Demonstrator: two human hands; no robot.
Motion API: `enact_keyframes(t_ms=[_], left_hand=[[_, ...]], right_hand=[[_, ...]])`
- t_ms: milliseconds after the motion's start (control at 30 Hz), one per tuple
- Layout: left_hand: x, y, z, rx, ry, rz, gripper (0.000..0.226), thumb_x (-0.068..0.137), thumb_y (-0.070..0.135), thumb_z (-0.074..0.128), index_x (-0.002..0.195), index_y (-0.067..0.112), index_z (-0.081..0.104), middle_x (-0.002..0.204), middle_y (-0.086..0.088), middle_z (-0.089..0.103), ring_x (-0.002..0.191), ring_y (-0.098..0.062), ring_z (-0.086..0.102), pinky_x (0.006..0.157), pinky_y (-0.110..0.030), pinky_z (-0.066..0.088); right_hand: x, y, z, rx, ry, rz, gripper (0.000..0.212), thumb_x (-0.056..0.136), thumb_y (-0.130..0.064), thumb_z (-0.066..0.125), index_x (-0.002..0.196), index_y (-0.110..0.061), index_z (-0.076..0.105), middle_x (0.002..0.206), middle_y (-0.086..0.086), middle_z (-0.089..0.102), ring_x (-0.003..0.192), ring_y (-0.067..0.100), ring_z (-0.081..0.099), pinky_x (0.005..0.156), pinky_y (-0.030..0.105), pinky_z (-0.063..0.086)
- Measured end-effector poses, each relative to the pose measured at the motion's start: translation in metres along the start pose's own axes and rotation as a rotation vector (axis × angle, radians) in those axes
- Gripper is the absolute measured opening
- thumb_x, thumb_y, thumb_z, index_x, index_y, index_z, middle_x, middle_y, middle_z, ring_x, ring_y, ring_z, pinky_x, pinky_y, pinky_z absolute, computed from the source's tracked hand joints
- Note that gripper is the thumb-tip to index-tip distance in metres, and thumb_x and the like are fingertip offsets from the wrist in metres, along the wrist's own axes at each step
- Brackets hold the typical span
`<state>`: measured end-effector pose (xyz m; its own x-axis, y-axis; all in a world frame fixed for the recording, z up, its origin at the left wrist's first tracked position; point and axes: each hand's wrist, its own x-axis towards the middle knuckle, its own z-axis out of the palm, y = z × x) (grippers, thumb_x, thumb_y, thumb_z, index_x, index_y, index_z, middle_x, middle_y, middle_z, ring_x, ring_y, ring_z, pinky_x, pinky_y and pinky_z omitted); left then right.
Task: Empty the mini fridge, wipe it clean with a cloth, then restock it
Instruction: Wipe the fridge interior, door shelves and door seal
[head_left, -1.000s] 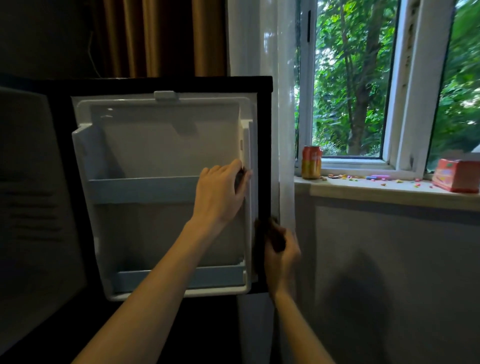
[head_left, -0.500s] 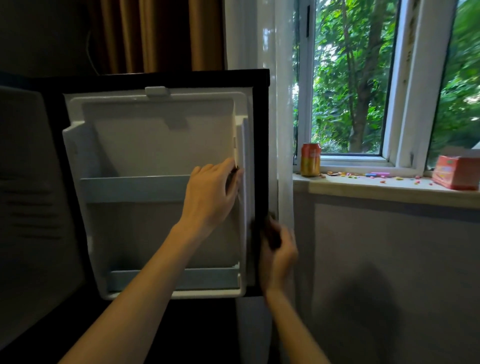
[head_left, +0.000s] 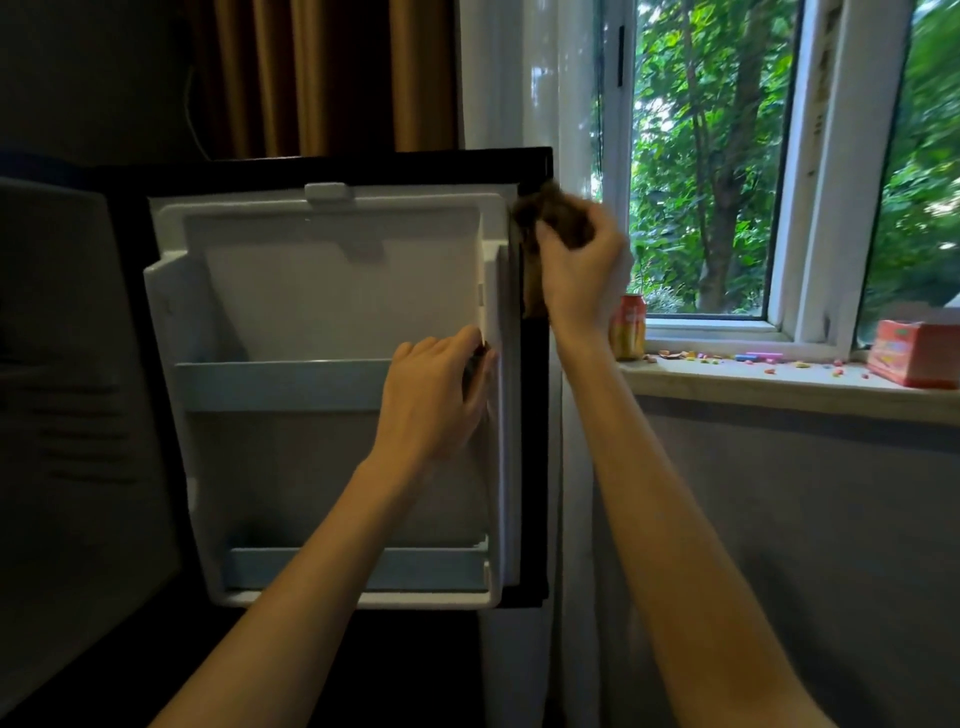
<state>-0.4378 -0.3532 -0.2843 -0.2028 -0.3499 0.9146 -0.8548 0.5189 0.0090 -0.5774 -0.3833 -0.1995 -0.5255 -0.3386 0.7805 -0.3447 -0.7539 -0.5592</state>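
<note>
Right hand is pinching cloth, wiping door edge; left hand is gripping door, steadying it.

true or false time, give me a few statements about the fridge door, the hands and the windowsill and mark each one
1. The right hand holds a brown cloth at the fridge door's upper right corner. True.
2. The door shelves hold bottles. False: nothing stands on either.
3. A can stands on the windowsill. True.
4. The left hand rests on the windowsill. False: it grips the fridge door's inner edge.
</note>
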Motion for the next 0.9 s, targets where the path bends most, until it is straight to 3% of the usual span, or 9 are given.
enact_keyframes(t_ms=[100,200,367,467,533,633,767,900], left_hand=[[-0.003,-0.001,-0.004,0.005,0.007,0.016,0.032,0.099,0.037,0.038,0.078,0.015,0.048,0.063,0.0,0.055,0.061,-0.023,0.049,0.065,-0.038,0.035],[0.0,0.0,-0.003,0.006,-0.02,0.007,0.032,0.099,0.038,0.036,0.079,0.016,0.048,0.064,0.001,0.056,0.062,-0.023,0.05,0.067,-0.038,0.037],[0.002,0.001,-0.003,0.015,-0.015,0.007,0.029,0.098,0.034,0.042,0.078,0.014,0.049,0.062,0.0,0.056,0.059,-0.024,0.051,0.065,-0.04,0.04],[0.001,0.0,-0.004,0.006,-0.019,0.013,0.032,0.098,0.036,0.04,0.078,0.014,0.048,0.063,-0.002,0.057,0.06,-0.025,0.051,0.066,-0.041,0.04],[0.002,0.001,-0.004,0.0,-0.038,0.011,0.032,0.098,0.039,0.035,0.078,0.016,0.045,0.065,-0.004,0.058,0.064,-0.028,0.053,0.068,-0.043,0.039],[0.005,0.004,-0.002,-0.004,-0.058,-0.008,0.024,0.098,0.036,0.032,0.08,0.021,0.04,0.071,-0.006,0.06,0.071,-0.031,0.055,0.07,-0.042,0.038],[0.009,0.004,0.004,-0.007,-0.073,-0.014,0.017,0.099,0.026,0.034,0.082,0.023,0.035,0.068,-0.004,0.054,0.068,-0.032,0.053,0.07,-0.04,0.036],[0.012,0.002,0.009,0.015,-0.071,-0.007,0.017,0.098,0.022,0.035,0.082,0.022,0.037,0.065,0.005,0.043,0.065,-0.03,0.05,0.069,-0.04,0.036]], right_hand=[[-0.047,0.025,-0.01,-0.019,0.054,-0.064,0.027,0.078,-0.011,0.075,0.105,-0.01,0.071,0.099,0.002,0.07,0.091,0.013,0.062,0.078,0.009,0.041],[-0.035,0.018,0.001,0.032,0.078,-0.054,0.028,0.079,-0.009,0.073,0.107,-0.008,0.071,0.102,0.005,0.07,0.093,0.014,0.063,0.078,0.002,0.038],[0.022,-0.015,0.025,0.06,0.109,-0.085,0.033,0.079,-0.014,0.074,0.111,-0.016,0.071,0.106,0.0,0.072,0.098,0.014,0.065,0.082,0.019,0.046],[-0.001,0.005,0.016,0.074,0.109,-0.119,0.034,0.076,-0.01,0.076,0.109,-0.012,0.071,0.105,0.003,0.072,0.095,0.007,0.061,0.083,0.007,0.042],[-0.029,0.029,0.005,0.069,0.093,-0.119,0.032,0.076,-0.008,0.075,0.108,-0.01,0.071,0.102,0.005,0.071,0.094,0.008,0.061,0.082,0.005,0.04],[-0.079,0.068,-0.016,0.044,0.041,-0.027,0.031,0.077,0.001,0.069,0.106,-0.011,0.071,0.096,0.0,0.07,0.091,0.014,0.063,0.082,0.013,0.045],[-0.164,0.124,-0.049,0.135,-0.093,0.286,0.024,0.088,-0.004,0.067,0.105,-0.02,0.07,0.097,-0.004,0.071,0.092,0.013,0.067,0.083,0.039,0.055],[-0.225,0.157,-0.074,0.158,-0.135,0.464,0.033,0.082,-0.002,0.073,0.106,-0.025,0.069,0.107,0.001,0.071,0.1,0.016,0.067,0.088,0.042,0.055]])
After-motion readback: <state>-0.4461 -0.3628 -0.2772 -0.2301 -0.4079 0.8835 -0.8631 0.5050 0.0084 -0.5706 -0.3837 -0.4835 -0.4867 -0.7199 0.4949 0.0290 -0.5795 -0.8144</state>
